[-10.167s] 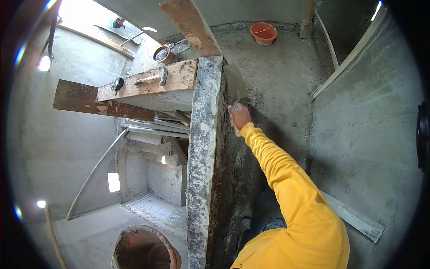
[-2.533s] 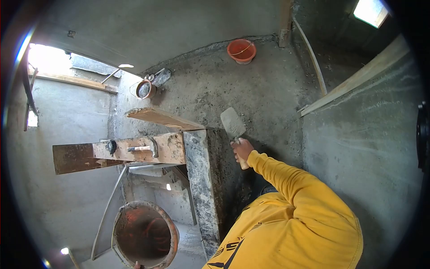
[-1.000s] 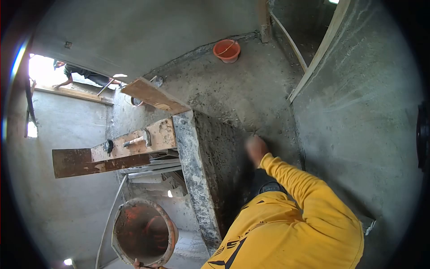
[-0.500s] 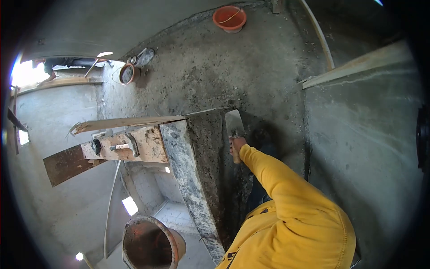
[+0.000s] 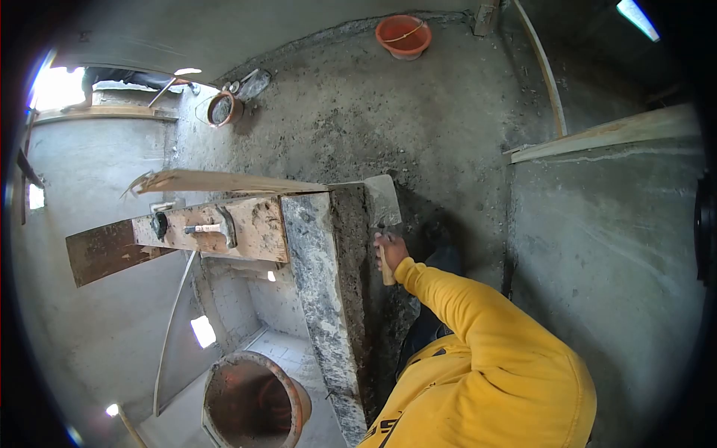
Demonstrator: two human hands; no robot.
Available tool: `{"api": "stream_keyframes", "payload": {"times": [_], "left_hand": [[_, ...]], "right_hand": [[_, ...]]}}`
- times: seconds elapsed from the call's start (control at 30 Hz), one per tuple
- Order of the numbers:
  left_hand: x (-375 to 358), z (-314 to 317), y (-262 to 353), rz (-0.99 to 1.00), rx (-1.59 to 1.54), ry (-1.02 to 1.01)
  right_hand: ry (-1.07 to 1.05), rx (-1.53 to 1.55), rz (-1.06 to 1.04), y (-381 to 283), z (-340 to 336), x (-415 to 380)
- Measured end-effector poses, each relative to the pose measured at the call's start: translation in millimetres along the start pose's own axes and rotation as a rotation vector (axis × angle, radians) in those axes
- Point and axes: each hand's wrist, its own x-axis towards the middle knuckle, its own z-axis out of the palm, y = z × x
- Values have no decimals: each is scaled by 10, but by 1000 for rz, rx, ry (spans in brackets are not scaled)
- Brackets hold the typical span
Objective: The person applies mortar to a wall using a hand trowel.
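My right hand (image 5: 390, 252), in a yellow sleeve, is wrapped around the wooden handle of a trowel (image 5: 384, 201). The trowel's wide flat metal blade points away from me. Its left edge is right at the end of a narrow strip of rough, dark concrete (image 5: 349, 246). Along the left side of that strip runs a board splashed with grey mortar (image 5: 317, 276). A long splintered plank (image 5: 231, 181) meets the far end of the strip. My left hand is out of view.
A hammer (image 5: 224, 227) lies on a wooden board (image 5: 261, 224) to the left. Below it stands a large mortar-stained bucket (image 5: 299, 403). Farther off are a small bucket (image 5: 237, 110) of grey material and an orange basin (image 5: 403, 51). A concrete wall (image 5: 605, 246) rises on the right.
My right hand has brought the trowel left and slightly toward me, so its blade now overlaps the edge of the concrete strip. The camera view has shifted a little.
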Motion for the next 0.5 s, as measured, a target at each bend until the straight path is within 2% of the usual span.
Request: {"api": "stream_keyframes", "payload": {"times": [0.07, 0.17, 0.27, 0.37, 0.47, 0.5], "left_hand": [[92, -62, -106, -26, -21, -34], [-77, 50, 53, -153, -222, -72], [291, -117, -337, -80, -273, -120], [355, -218, -410, 20, -171, -159], [505, -367, -624, 250, -64, -250], [610, -407, -748, 255, -103, -267]], "right_hand": [[-39, 45, -39, 47, 68, -209], [-73, 23, -144, 98, 128, -496], [-89, 13, -177, 134, 146, -781], [-139, -12, -223, 162, 210, -1096], [-179, -20, -249, 295, 240, -1322], [-190, -19, -257, 339, 257, -1379]]}}
